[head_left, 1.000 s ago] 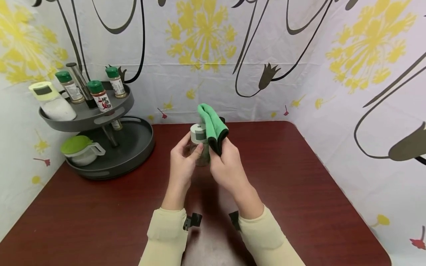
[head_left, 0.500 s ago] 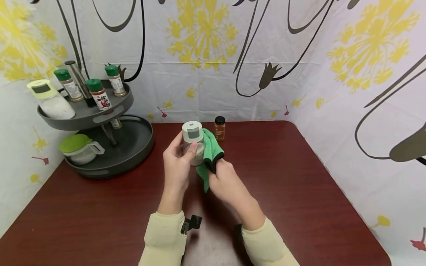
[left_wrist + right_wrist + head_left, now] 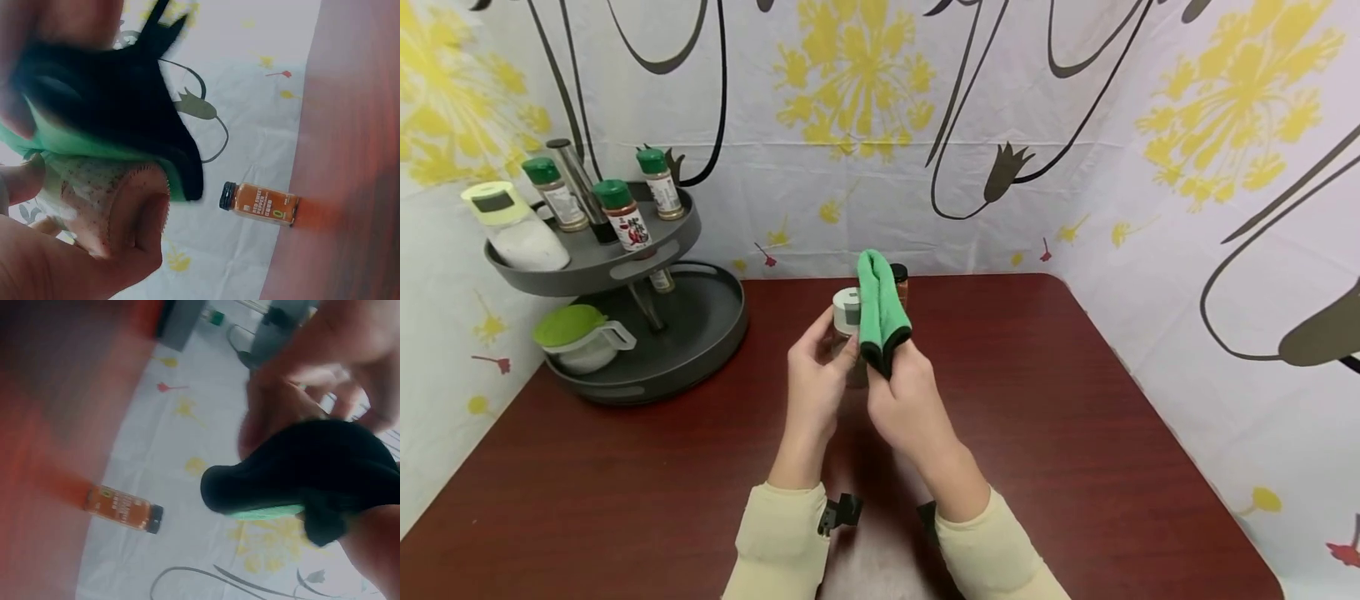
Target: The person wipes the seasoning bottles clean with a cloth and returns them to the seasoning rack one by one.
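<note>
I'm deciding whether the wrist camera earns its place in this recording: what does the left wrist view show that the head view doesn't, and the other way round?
Only the left wrist view: the label of the black-capped bottle, with "RED SWEET PEPPER" readable; from the head, the green cloth covers most of it.

Only the head view: the two-tier rack, its green-capped shakers, the green-lidded container and the pale sleeves.

Both: the left hand holding the jar, the right hand with the cloth, the bottle, the table and the patterned wall covering.
</note>
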A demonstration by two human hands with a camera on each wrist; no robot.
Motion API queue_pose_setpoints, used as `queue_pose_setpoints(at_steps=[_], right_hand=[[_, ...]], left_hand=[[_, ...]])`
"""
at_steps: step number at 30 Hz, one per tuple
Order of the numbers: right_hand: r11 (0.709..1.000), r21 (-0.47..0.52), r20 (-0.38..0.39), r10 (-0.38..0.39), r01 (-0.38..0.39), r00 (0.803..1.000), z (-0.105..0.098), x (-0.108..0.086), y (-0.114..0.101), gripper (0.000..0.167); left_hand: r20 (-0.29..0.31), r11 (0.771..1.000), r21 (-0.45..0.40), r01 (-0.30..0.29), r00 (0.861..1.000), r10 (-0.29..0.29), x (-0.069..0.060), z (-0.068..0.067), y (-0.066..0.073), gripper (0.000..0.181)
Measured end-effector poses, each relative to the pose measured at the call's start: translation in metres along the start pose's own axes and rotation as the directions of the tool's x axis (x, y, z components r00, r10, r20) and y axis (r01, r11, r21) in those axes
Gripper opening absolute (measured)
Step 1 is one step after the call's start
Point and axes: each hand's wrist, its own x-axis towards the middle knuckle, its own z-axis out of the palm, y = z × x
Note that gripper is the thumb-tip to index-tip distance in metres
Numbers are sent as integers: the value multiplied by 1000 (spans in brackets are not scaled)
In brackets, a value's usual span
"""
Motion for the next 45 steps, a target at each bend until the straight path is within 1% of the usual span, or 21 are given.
queue_pose_setpoints(at_steps=[3,5,7,9,12,14,16,18,21,23,25,27,28,30,32,34,36,37,39,43,45], right_hand=[[998,-48,18,37,-36,999,4,-4,5,50],[995,-56,38,82,-80,996,4,-5,8,49],[989,-48,79,145,-142,986,3,-6,11,42],[976,-29,121,218,-216,968,1,-6,15,34],[941,23,183,328,-338,927,-3,-5,18,26],[918,64,212,370,-391,904,-6,-5,19,29],[908,89,222,382,-408,897,-8,-4,18,35],[907,107,208,381,-408,901,-11,-2,19,38],[925,108,149,348,-365,926,-15,2,19,42],[936,127,108,317,-329,942,-18,4,18,45],[949,171,65,259,-266,964,-21,5,15,49],[957,229,21,175,-176,984,-22,6,12,52],[957,263,2,123,-119,992,-21,6,9,53],[954,300,-33,22,-11,999,-19,7,5,57],[964,257,-33,-60,67,998,-13,5,2,66],[980,172,-12,-96,97,995,-7,3,1,73],[992,77,19,-104,103,994,0,0,2,78],[995,40,42,-91,89,995,2,-2,3,79],[999,-6,74,-43,44,996,5,-5,6,74],[998,-36,143,60,-56,988,4,-8,16,61],[994,-5,149,105,-106,983,3,-8,20,58]], left_hand=[[-17,1000,-7,-1,1000,1,0,0,1,51],[-34,1000,-16,-2,999,1,1,0,1,50],[-56,999,-40,-2,998,0,2,-2,2,48],[-78,998,-67,5,997,-11,3,-4,1,45],[-86,995,-91,27,996,-35,4,-6,-1,44],[-73,996,-82,42,996,-48,5,-6,-2,48],[-58,998,-55,41,997,-44,5,-6,-3,53],[-45,999,-21,32,998,-32,5,-6,-3,58],[-21,998,54,23,1000,-22,4,-8,-2,59],[9,996,92,24,1000,-24,3,-9,-2,60],[40,993,118,22,999,-27,1,-10,-3,58],[58,993,117,11,998,-18,0,-9,-3,55],[62,994,109,2,998,-9,-1,-9,-2,53],[64,995,97,-23,998,17,-2,-6,-1,52],[52,994,94,-57,997,53,-3,-3,1,52],[31,992,95,-83,996,81,-4,-1,3,53],[4,990,105,-97,995,98,-5,0,4,52],[-10,989,106,-100,995,101,-5,0,5,52],[-31,990,100,-96,995,100,-4,-2,8,53],[-45,991,99,-90,994,95,-3,-7,10,52],[-36,992,104,-75,996,79,-2,-8,10,52]])
